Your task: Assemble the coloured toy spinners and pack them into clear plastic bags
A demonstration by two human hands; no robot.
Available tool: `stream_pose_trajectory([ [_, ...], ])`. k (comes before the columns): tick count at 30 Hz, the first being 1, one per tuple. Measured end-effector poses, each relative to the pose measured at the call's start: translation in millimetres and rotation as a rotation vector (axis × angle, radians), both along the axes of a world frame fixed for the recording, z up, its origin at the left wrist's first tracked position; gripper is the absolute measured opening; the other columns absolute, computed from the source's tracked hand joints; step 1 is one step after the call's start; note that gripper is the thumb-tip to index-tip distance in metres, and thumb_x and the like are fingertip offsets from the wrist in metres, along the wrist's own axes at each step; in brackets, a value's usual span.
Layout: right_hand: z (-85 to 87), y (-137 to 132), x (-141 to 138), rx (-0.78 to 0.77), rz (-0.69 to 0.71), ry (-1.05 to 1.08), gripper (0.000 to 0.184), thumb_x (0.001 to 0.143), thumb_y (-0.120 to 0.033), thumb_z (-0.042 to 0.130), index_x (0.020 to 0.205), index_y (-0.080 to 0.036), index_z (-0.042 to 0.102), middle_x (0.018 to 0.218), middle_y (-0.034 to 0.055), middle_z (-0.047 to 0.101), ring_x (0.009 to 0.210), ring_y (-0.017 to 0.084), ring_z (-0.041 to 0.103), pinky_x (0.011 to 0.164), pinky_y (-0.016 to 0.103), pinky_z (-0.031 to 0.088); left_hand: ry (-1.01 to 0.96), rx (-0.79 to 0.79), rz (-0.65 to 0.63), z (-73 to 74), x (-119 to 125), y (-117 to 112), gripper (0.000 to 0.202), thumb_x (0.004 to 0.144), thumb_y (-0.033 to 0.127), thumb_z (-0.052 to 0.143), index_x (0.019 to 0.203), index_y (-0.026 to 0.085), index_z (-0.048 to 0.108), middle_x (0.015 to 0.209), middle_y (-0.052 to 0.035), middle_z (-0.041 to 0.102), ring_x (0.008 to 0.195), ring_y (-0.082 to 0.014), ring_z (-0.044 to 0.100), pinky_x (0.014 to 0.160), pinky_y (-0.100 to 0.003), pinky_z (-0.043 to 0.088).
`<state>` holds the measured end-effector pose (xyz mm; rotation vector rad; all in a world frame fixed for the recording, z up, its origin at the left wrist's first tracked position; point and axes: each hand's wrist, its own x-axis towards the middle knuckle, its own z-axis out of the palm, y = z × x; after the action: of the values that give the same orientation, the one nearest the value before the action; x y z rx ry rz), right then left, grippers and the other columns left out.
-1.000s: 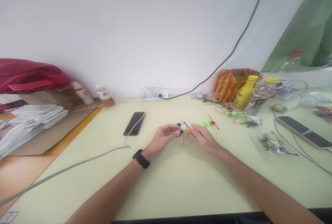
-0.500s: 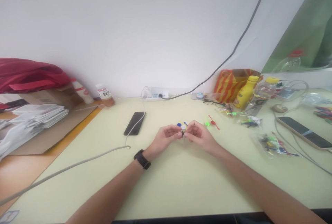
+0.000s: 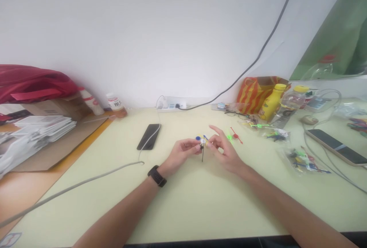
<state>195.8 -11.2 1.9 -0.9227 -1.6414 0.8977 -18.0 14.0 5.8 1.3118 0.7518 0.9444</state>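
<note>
My left hand (image 3: 183, 152), a black watch on its wrist, pinches a small toy piece (image 3: 202, 149) with a white round head and a thin dark stick hanging down. My right hand (image 3: 223, 148) meets it from the right, thumb and a finger on the piece, index finger raised and stretched out. Both hover over the pale yellow table (image 3: 183, 202). A blue piece (image 3: 197, 138) lies just behind the hands. A green piece (image 3: 229, 137) and a red stick piece (image 3: 235, 136) lie to the right.
A black phone (image 3: 148, 136) with a grey cable (image 3: 86, 181) lies to the left. Bags of coloured parts (image 3: 301, 160), a second phone (image 3: 335, 146), a yellow bottle (image 3: 271, 102) and glasses (image 3: 236, 114) crowd the right. Stacked white packets (image 3: 34, 131) and a power strip (image 3: 171, 105) sit behind.
My right hand closed in on the piece, then raised its index finger. The dark stick, hidden half a second ago, hangs down again. My left hand has barely moved.
</note>
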Motion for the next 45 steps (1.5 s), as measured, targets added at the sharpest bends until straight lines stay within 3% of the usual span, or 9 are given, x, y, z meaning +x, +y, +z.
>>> stream_pose_trajectory([
  [3,-0.6,2.5,3.4,-0.052,0.026,-0.007,0.031,0.102,-0.049,0.048,0.107,-0.024,0.065,0.079,0.0001,0.057,0.061,0.015,0.047,0.064,0.032,0.042,0.002,-0.009,0.011,0.4,0.0,-0.4,0.037,0.08,0.039,0.085,0.107,0.015,0.077,0.102,-0.0107,0.077,0.089,-0.0213,0.073,0.093,-0.04,0.057],
  [5,-0.7,5.4,6.2,-0.128,0.11,-0.041,0.057,0.105,-0.054,0.038,0.062,-0.021,0.055,0.059,-0.0006,0.046,0.055,0.014,0.042,0.063,0.032,0.039,0.006,-0.012,0.021,0.7,-0.3,-0.4,0.037,0.079,0.039,0.085,0.107,0.014,0.077,0.102,-0.0111,0.077,0.089,-0.0215,0.073,0.093,-0.04,0.057],
  [7,0.2,7.9,7.8,-0.173,0.155,-0.046,0.067,0.104,-0.059,0.037,0.048,-0.021,0.038,0.05,-0.0022,0.034,0.051,0.013,0.035,0.06,0.032,0.035,0.009,-0.008,0.024,0.9,-0.7,-0.1,0.036,0.08,0.038,0.084,0.107,0.014,0.077,0.103,-0.0112,0.077,0.089,-0.0212,0.073,0.093,-0.04,0.057],
  [16,2.6,6.8,-0.1,-0.19,0.113,0.1,0.037,0.085,-0.054,0.074,0.087,-0.022,0.056,0.081,0.0001,0.059,0.072,0.015,0.056,0.064,0.028,0.044,0.009,0.017,0.005,1.1,-0.1,-0.7,0.035,0.081,0.037,0.084,0.106,0.015,0.077,0.101,-0.0106,0.077,0.091,-0.0213,0.072,0.091,-0.037,0.057],
  [34,-2.5,8.4,-0.8,-0.236,0.037,0.13,0.052,0.091,-0.06,0.064,0.128,-0.025,0.053,0.077,-0.0017,0.06,0.066,0.015,0.054,0.058,0.028,0.043,0.017,0.024,0.007,-0.4,-0.8,-0.7,0.033,0.082,0.038,0.082,0.106,0.016,0.076,0.103,-0.0108,0.077,0.092,-0.0221,0.073,0.093,-0.038,0.056],
  [36,-1.7,8.6,0.4,-0.245,0.007,0.118,0.046,0.093,-0.063,0.059,0.119,-0.025,0.06,0.072,-0.0024,0.058,0.063,0.015,0.051,0.058,0.029,0.041,0.015,0.028,0.008,-0.5,-0.6,-0.5,0.034,0.083,0.038,0.082,0.106,0.015,0.077,0.104,-0.0111,0.077,0.092,-0.0223,0.073,0.092,-0.038,0.056],
  [38,-1.1,9.3,2.4,-0.271,0.072,0.07,0.049,0.097,-0.066,0.048,0.082,-0.022,0.066,0.061,-0.0018,0.051,0.058,0.014,0.047,0.059,0.031,0.04,0.011,0.024,0.013,-0.1,-0.5,-0.2,0.034,0.082,0.039,0.083,0.106,0.015,0.077,0.105,-0.0112,0.077,0.092,-0.0222,0.073,0.092,-0.038,0.056],
  [40,-0.7,10.2,4.4,-0.286,0.164,0.035,0.068,0.1,-0.066,0.041,0.049,-0.021,0.047,0.049,-0.0016,0.04,0.052,0.013,0.04,0.061,0.032,0.038,0.01,0.017,0.024,0.4,-0.4,0.0,0.035,0.081,0.038,0.083,0.106,0.016,0.077,0.105,-0.011,0.077,0.091,-0.0217,0.073,0.092,-0.038,0.057],
  [45,0.3,11.6,4.0,-0.283,0.143,0.099,0.053,0.089,-0.062,0.064,0.06,-0.021,0.048,0.056,-0.0034,0.046,0.053,0.012,0.039,0.056,0.03,0.036,0.013,0.018,0.022,0.3,-0.6,0.0,0.033,0.081,0.036,0.084,0.106,0.016,0.077,0.101,-0.0096,0.077,0.09,-0.0204,0.072,0.09,-0.036,0.057],
])
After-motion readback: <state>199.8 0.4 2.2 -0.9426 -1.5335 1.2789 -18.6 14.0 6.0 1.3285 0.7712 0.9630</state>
